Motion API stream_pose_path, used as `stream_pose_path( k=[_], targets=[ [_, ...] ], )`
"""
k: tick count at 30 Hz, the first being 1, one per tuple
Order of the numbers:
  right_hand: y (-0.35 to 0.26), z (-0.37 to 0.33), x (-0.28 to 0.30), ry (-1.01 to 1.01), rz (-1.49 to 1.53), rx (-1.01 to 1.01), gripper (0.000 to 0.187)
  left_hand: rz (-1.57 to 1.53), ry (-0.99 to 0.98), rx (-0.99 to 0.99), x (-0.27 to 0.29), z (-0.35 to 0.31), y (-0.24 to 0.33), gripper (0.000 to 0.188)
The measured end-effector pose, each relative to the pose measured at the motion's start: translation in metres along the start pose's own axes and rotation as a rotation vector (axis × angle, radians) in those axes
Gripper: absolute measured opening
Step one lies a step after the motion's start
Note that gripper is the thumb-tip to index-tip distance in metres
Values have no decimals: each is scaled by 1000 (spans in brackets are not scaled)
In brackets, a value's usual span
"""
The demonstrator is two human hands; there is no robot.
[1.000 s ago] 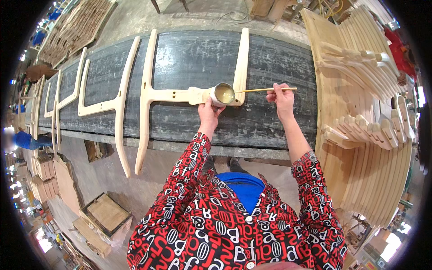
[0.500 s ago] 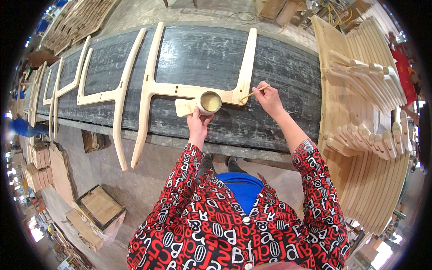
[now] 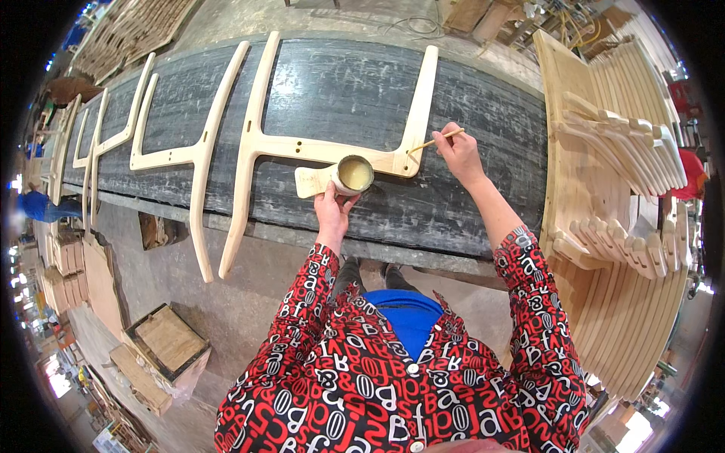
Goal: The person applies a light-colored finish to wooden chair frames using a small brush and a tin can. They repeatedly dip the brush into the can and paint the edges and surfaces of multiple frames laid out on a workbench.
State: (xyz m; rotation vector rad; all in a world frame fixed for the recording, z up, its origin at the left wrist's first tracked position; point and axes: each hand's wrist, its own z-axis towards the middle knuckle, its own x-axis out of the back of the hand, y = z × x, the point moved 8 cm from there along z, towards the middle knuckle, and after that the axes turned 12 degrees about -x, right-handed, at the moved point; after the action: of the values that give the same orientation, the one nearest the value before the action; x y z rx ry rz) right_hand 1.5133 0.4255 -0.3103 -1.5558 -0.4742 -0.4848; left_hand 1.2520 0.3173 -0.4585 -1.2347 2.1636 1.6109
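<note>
Both arms reach forward in red patterned sleeves. The left hand (image 3: 331, 208) is curled in a grip. The right hand (image 3: 457, 153) pinches, fingers closed.

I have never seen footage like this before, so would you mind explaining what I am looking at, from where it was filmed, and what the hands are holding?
There is no machine here: a person works with two bare hands. The picture comes from a wide fisheye camera worn on the person's head, looking down, so straight edges bend and the red patterned sleeves enter from below. In front lies a long dark workbench. On it rest pale wooden frame parts, several in a row. The left hand grips a small cup of creamy liquid, probably glue, set on a small wood block. The right hand holds a thin stick or brush, its tip at the nearest frame's end. Stacks of curved wooden pieces stand at right.
</note>
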Motion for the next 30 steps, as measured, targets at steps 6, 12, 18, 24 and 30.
stream_pose_path(
  k=[6, 12, 18, 24, 30],
  targets=[
    [7, 5, -21, -47, -31, 67, 20, 4, -31, -2, -1, 3, -5, 27],
    [-5, 4, -31, -112, -122, 108, 21, 9, -17, -8, 0, 3, -3, 27],
    [-16, -4, -19, -83, -119, 79, 21, 24, -17, -23, 3, 3, 0, 28],
    [-9, -16, -17, -124, -102, 20, 21, 12, 2, -35, 7, -1, 0, 29],
    [-11, -26, -30, -70, -155, 168, 23, 2, -14, -24, 6, -6, 1, 29]
  ],
)
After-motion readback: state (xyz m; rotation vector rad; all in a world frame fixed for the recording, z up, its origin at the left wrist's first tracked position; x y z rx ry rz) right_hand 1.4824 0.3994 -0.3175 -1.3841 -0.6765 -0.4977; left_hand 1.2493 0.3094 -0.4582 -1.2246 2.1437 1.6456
